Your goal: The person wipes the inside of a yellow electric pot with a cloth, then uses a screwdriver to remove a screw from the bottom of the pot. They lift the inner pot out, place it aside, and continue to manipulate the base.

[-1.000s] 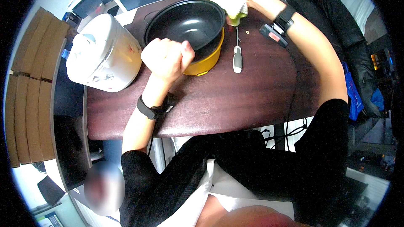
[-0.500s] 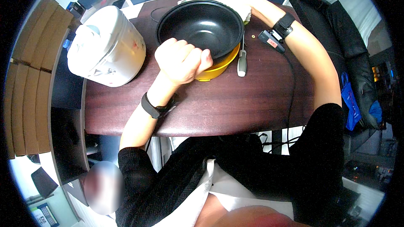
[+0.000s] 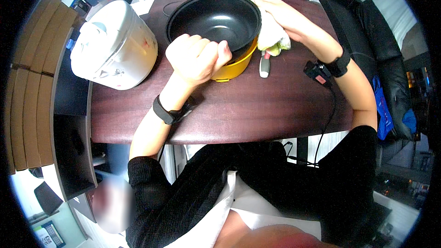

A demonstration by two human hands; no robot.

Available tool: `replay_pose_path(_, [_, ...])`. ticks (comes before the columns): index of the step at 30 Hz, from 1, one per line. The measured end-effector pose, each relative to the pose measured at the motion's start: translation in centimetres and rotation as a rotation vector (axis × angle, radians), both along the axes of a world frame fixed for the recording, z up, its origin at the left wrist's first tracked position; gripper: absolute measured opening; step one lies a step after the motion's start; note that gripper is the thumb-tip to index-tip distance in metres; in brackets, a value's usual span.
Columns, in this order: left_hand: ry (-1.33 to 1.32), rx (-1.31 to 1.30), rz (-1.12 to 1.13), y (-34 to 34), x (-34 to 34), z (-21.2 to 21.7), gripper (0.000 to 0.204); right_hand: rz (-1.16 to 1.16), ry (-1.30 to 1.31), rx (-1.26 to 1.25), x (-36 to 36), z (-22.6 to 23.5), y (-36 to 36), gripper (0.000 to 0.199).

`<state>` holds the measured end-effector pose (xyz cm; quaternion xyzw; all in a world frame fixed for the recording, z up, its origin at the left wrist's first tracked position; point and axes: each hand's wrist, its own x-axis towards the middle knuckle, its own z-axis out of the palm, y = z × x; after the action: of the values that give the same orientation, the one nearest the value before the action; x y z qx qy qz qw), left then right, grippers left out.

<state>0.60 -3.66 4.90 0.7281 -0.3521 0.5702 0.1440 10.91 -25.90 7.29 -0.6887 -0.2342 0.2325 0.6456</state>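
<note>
A round black cooking pot (image 3: 216, 20) sits tilted over a yellow bowl (image 3: 235, 69) on the dark wooden table. My left hand (image 3: 195, 59) is closed on the pot's near-left rim, thumb pointing right. At the pot's right side, my right hand (image 3: 287, 20) holds a white cloth (image 3: 272, 32) with a yellow-green patch against the outer wall. Some of its fingertips are hidden in the cloth. Just below the cloth, a grey-and-white tool handle (image 3: 264, 66) lies on the table; its far end is covered.
A white rice cooker (image 3: 121, 48) with a rounded lid stands at the left of the table (image 3: 257, 110). A black device with a cable is strapped to each wrist. Cardboard boxes (image 3: 34, 110) are stacked far left, and a black sofa (image 3: 358, 32) stands on the right.
My right hand has come from behind the pot round to its right side, bringing the cloth nearer. The left hand keeps its grip on the rim.
</note>
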Motion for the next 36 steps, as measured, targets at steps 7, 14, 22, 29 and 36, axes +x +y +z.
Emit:
replay_pose_path(7, [0.0, -0.037, 0.067, 0.5, 0.3, -0.2, 0.038, 0.011, 0.015, -0.124, -4.8, 0.4, -1.4, 0.03])
replay_pose_path(14, [0.024, -0.064, 0.06, 1.7, 0.0, -0.1, 0.036, 0.037, 0.106, -0.162, -1.8, 1.5, -3.8, 0.033])
replay_pose_path(22, [0.011, -0.009, -0.012, 2.1, -0.4, 0.0, 0.036, 0.215, -0.064, -0.072, 8.3, 1.7, 0.8, 0.025])
replay_pose_path(29, [0.056, 0.045, -0.034, 2.7, -0.9, 0.0, 0.032, 0.249, -0.132, -0.377, 3.8, 8.0, 9.2, 0.025])
replay_pose_path(36, [0.021, 0.109, -0.058, 1.0, -0.4, 0.1, 0.034, 0.436, 0.033, -0.375, 10.2, 3.8, 9.2, 0.036])
